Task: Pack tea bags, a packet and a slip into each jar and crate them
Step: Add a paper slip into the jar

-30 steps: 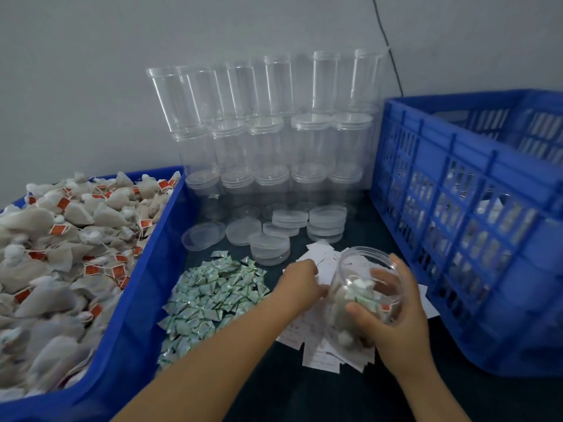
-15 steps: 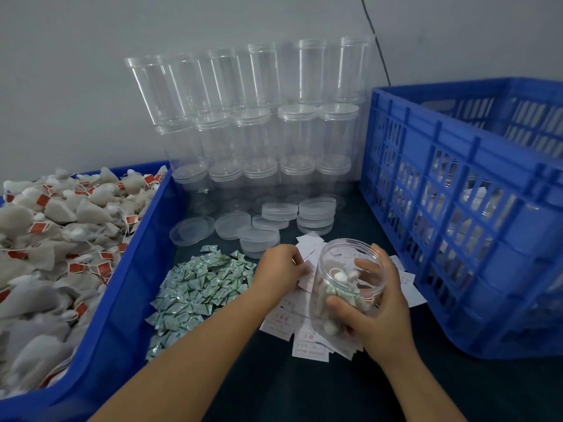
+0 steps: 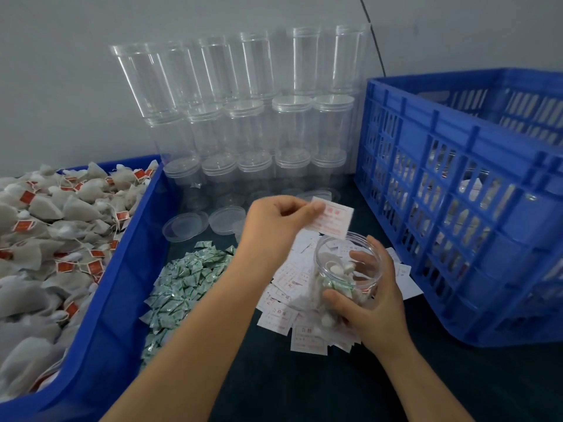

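My right hand grips a clear open jar tilted toward me; tea bags and a green packet lie inside it. My left hand pinches a white slip with red print just above and behind the jar's mouth. More slips lie scattered on the dark table under the jar. A heap of green packets sits to the left of them. Tea bags with red tags fill the blue bin at the left. The blue crate stands at the right, with packed jars showing through its slots.
Stacks of empty clear jars stand against the grey wall at the back. Loose clear lids lie in front of them. The dark table runs toward me between the bin and the crate.
My left hand has lifted from the pile of slips with one slip pinched and brought it up over the jar's mouth. My right hand has kept the jar in about the same place.
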{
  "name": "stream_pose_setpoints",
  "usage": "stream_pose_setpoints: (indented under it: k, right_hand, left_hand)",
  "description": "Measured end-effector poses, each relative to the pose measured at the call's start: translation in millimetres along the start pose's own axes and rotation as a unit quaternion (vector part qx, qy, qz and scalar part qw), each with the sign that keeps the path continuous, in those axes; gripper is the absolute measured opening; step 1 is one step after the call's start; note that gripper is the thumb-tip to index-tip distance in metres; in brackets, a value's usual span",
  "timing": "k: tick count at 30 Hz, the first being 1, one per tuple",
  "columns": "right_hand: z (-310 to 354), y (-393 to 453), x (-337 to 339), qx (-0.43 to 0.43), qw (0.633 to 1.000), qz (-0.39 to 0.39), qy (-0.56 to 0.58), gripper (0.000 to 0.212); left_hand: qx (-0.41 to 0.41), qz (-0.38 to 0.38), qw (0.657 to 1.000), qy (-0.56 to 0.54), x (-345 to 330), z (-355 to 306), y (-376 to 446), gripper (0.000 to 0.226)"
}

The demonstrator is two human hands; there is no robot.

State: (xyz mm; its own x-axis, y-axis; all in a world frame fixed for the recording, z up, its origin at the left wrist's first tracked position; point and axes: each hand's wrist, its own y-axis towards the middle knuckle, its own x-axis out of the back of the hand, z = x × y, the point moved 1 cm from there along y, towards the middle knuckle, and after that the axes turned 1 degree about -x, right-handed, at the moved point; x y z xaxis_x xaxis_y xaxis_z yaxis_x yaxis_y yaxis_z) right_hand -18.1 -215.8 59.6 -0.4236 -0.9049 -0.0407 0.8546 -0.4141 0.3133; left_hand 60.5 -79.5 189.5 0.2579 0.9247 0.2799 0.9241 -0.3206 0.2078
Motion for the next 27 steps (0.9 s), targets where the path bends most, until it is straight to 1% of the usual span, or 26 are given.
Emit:
stream_pose_setpoints:
  k: [3,6,7,9,11,15,19,21,23,25,27]
  right_hand:
    - [3.2,0.5,-1.4,0.022,1.000,0.005,0.011,0.087]
    - [5.1,2.0,-2.7,0.034,0.999,0.007,0.013,0.076]
    - [4.3,2.2,-2.6,0.029,0.999,0.006,0.014,0.078]
    - [0.9,1.7,-1.2,0.019,1.000,0.011,0.012,0.089]
    - [-1.3,1.1,0.3,0.010,1.000,0.017,0.009,0.098]
    - [-3.0,1.5,1.0,0.002,1.000,0.019,0.008,0.098]
    - [-3.0,1.9,-0.2,0.008,1.000,0.014,0.009,0.093]
    - [-2.5,1.9,-0.5,0.010,1.000,0.010,0.007,0.092]
    - [-1.4,1.4,-0.5,0.010,1.000,0.004,0.000,0.090]
    - [-0.2,1.1,-0.5,0.006,1.000,-0.001,-0.004,0.091]
    - [1.2,1.1,-1.1,0.009,1.000,-0.002,-0.008,0.092]
  left_hand:
    - [0.029,0.052,0.998,-0.027,-18.3,-1.2,-12.6,0.019]
    - [0.062,0.058,0.996,-0.002,-32.4,4.9,-14.5,0.021]
    - [0.070,0.053,0.996,0.018,-34.9,6.5,-14.0,0.023]
    - [0.074,0.043,0.995,0.048,-38.4,10.2,-13.0,0.027]
    - [0.069,0.043,0.994,0.071,-39.7,12.2,-12.2,0.022]
    - [0.065,0.076,0.989,0.106,-41.5,15.5,-7.9,0.016]
    - [0.067,0.100,0.981,0.152,-43.1,18.4,-1.0,0.024]
    - [0.061,0.104,0.976,0.181,-43.7,17.5,0.5,0.028]
    - [0.040,0.102,0.970,0.218,-43.5,15.1,0.2,0.027]
    - [0.008,0.098,0.960,0.262,-43.0,12.2,-1.1,0.025]
    - [-0.032,0.079,0.956,0.280,-41.3,11.6,-2.0,0.028]
